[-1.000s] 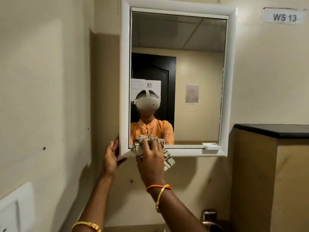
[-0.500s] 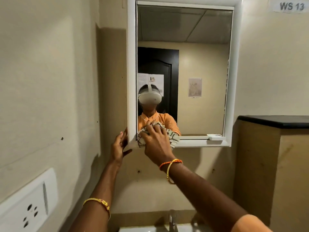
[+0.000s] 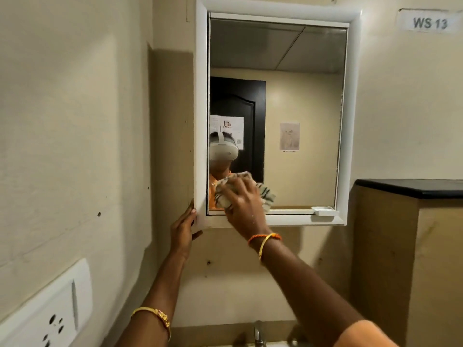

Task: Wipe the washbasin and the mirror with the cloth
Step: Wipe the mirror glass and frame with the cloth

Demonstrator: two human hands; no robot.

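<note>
Right hand [image 3: 244,209], seemingly spread, presses the cloth [image 3: 265,194] beneath it against the mirror [image 3: 288,96].

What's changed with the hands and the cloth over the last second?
The right hand has carried the striped white cloth up from the white-framed mirror's bottom edge onto the lower-left glass, drifting right. The left hand still grips the frame's lower-left corner.

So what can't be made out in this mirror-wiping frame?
- Washbasin: cut off by the bottom edge of the head view; only the tap shows.
- Cloth: motion-blurred, mostly under the right hand.
- Left hand fingertips: hidden behind the mirror frame.
</note>
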